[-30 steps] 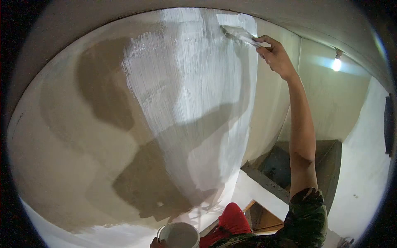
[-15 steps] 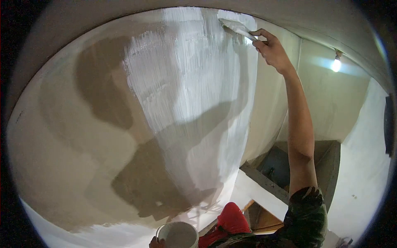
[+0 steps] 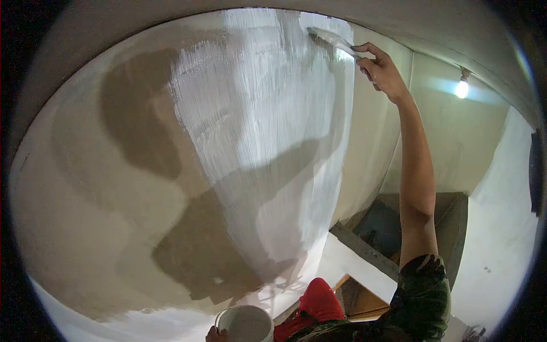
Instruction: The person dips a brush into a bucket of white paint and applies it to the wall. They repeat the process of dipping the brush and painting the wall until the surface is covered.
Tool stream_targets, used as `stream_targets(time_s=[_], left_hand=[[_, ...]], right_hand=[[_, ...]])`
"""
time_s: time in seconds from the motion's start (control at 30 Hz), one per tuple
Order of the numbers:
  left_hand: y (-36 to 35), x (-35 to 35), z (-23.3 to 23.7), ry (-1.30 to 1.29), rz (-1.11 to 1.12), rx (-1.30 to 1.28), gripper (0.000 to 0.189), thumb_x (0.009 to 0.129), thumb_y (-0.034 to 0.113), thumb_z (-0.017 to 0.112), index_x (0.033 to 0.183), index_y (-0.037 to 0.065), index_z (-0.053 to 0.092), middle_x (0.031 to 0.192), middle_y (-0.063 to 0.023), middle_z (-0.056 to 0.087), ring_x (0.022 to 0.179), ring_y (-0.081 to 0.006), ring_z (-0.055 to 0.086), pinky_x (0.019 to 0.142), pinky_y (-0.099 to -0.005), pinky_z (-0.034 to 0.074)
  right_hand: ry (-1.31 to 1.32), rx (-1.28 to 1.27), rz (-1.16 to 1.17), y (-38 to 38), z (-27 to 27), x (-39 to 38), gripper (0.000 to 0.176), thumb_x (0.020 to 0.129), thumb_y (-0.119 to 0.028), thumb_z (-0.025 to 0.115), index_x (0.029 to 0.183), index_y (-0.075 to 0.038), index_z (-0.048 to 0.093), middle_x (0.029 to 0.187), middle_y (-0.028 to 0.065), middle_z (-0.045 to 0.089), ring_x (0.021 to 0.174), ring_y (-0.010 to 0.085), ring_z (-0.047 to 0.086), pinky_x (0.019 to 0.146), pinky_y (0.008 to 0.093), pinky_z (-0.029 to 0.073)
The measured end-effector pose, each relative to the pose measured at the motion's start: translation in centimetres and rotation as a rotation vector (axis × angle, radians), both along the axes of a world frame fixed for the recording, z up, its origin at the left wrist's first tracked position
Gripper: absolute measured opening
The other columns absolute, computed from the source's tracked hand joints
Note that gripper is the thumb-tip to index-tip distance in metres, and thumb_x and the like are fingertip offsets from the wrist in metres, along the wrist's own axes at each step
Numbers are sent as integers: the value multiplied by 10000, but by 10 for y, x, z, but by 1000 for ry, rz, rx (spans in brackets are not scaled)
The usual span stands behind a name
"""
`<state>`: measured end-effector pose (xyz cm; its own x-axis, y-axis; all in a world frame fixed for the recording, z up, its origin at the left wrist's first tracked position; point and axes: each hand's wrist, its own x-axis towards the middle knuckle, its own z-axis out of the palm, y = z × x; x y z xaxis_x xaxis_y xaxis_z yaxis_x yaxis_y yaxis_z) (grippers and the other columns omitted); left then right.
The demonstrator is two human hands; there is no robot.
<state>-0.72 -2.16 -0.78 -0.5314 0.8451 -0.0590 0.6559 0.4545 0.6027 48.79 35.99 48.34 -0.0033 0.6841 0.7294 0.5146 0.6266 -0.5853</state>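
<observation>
High on the wall, my right hand grips the handle of a wide, white-smeared paintbrush. The bristles lie against the upper right part of a wet white patch of paint, near the wall's corner. At the bottom edge my left hand holds a white paint bucket by its left rim, with only some of the fingers showing. Pale paint appears to be inside the bucket. Shadows of my arm and body fall across the painted patch and the beige wall.
A lit bulb hangs on the right wall. Below it is a grey concrete recess. Something red is beside the bucket, near a wood-framed opening. The ceiling curves close above the brush.
My right hand and the brush have moved slightly right and down along the top of the wall. My left hand and the bucket stay in place.
</observation>
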Motion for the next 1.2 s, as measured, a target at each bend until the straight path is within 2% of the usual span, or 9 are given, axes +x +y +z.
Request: stream_targets(time_s=[0.3, 0.43, 0.5, 0.6, 0.73, 0.87, 0.97, 1.03, 1.2], left_hand=[[-5, -20, -43, 189, -162, 55, 273, 836, 276, 537, 799, 7, 518, 761, -236, 532, 685, -428, 469, 637, -506, 379], [-2, -4, -5, -7, 1, -16, 275, 846, 266, 533, 791, -3, 510, 759, -233, 539, 695, -426, 489, 643, -497, 395], [-8, -20, -34, 168, -212, 95, 272, 854, 250, 521, 814, -19, 515, 781, -238, 554, 729, -430, 505, 677, -486, 412], [6, 24, 59, -110, 6, -116, 280, 851, 249, 522, 830, -31, 525, 825, -247, 583, 765, -455, 520, 713, -503, 423], [7, 19, 37, -28, 7, -16, 285, 851, 257, 511, 827, -27, 522, 871, -268, 581, 787, -460, 523, 715, -517, 410], [5, 14, 42, -12, -5, -130, 325, 853, 277, 494, 932, -31, 560, 992, -292, 574, 911, -473, 530, 768, -502, 422], [6, 0, 8, 2, -36, -172, 327, 851, 281, 491, 937, -26, 560, 992, -294, 570, 922, -488, 514, 772, -506, 421], [6, 1, 8, 64, -54, -146, 320, 851, 282, 491, 919, -23, 558, 975, -292, 572, 905, -497, 506, 766, -513, 418], [5, 12, 27, 44, -64, -65, 299, 852, 283, 517, 839, -15, 534, 872, -297, 556, 830, -495, 503, 726, -525, 408]], right_hand=[[-12, 48, 43, 51, 13, 17, 281, 879, -191, 532, 1153, -130, 549, 615, -64, 408, 462, 16, 281, 377, 204, 205], [-78, -66, -15, 19, 10, 24, 278, 879, -191, 528, 1149, -131, 550, 613, -64, 411, 455, 16, 277, 371, 202, 203], [-66, -22, -26, 14, 13, 29, 258, 882, -198, 530, 1129, -125, 551, 614, -66, 412, 456, 15, 283, 369, 199, 211], [-52, 75, -38, 23, 25, 24, 241, 885, -202, 527, 1116, -135, 550, 610, -67, 407, 461, 18, 296, 373, 198, 221], [-116, 38, -80, 42, 13, 27, 234, 886, -198, 522, 1112, -146, 549, 601, -63, 408, 472, 25, 317, 379, 205, 231], [-407, -156, -17, 40, -59, 48, 224, 875, -178, 534, 1092, -132, 563, 648, -38, 456, 503, 52, 368, 419, 224, 285], [-436, -436, -55, 11, -71, 41, 210, 857, -199, 571, 1039, -96, 589, 714, 23, 545, 602, 102, 463, 586, 289, 412], [-510, -379, -24, 19, -62, 51, 236, 854, -224, 576, 1053, -101, 600, 733, 46, 568, 610, 110, 477, 600, 288, 424], [-484, -247, -132, 17, 20, 44, 254, 859, -230, 583, 1089, -126, 607, 625, -29, 456, 463, 48, 347, 366, 225, 250]])
